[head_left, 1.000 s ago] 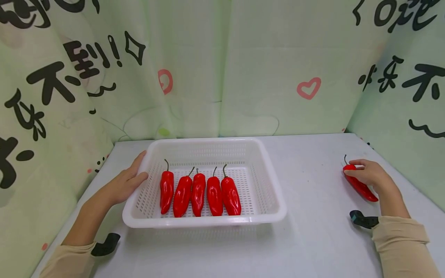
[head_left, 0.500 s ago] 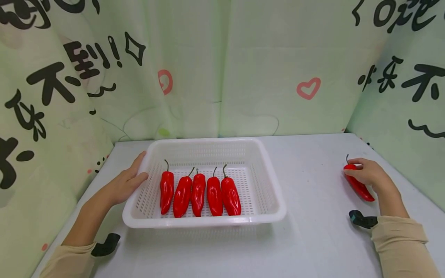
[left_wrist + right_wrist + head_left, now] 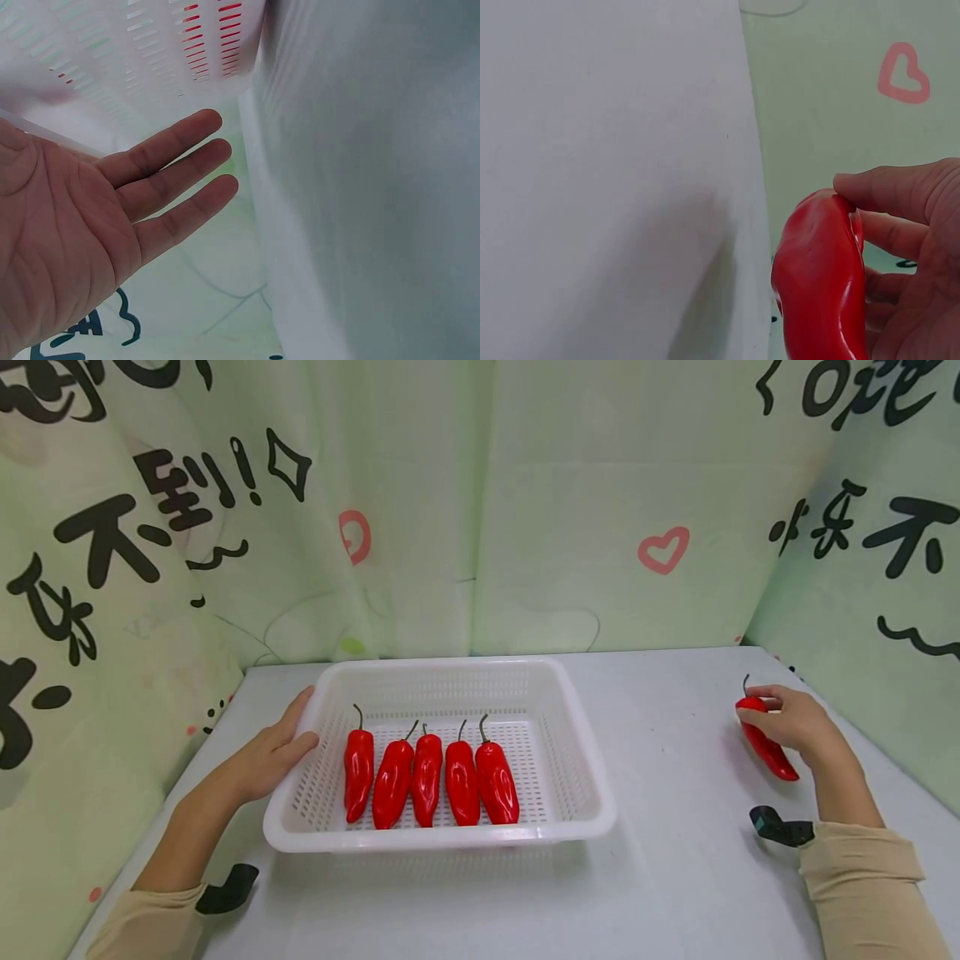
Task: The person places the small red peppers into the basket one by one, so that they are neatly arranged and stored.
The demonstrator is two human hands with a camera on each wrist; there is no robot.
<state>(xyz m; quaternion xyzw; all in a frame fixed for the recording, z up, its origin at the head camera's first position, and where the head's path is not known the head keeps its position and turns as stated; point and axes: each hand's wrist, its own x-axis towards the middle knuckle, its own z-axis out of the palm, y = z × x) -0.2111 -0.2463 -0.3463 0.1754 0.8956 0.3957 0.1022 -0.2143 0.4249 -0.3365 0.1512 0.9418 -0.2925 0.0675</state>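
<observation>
A white perforated plastic basket [image 3: 585,760] sits on the table, with several red chili peppers [image 3: 427,777] lying side by side in it, green stems toward the back. My left hand [image 3: 262,760] holds the basket's left rim, thumb over the edge. In the left wrist view, three straight fingers [image 3: 180,180] extend below the basket wall [image 3: 157,45]. At the table's right side, my right hand [image 3: 795,722] pinches another red chili pepper [image 3: 767,745] near its stem end. In the right wrist view, this glossy chili pepper [image 3: 817,277] hangs between thumb and fingers, above the tabletop.
The white tabletop [image 3: 667,860] extends between the basket and my right hand. Pale green curtains [image 3: 555,527] with black lettering and pink hearts enclose the back and both sides. A black wrist mount [image 3: 780,827] juts out beside my right sleeve, another mount [image 3: 228,889] beside my left.
My right hand has raised the chili pepper off the table and shifted slightly toward the back. My left hand and the basket have stayed in place.
</observation>
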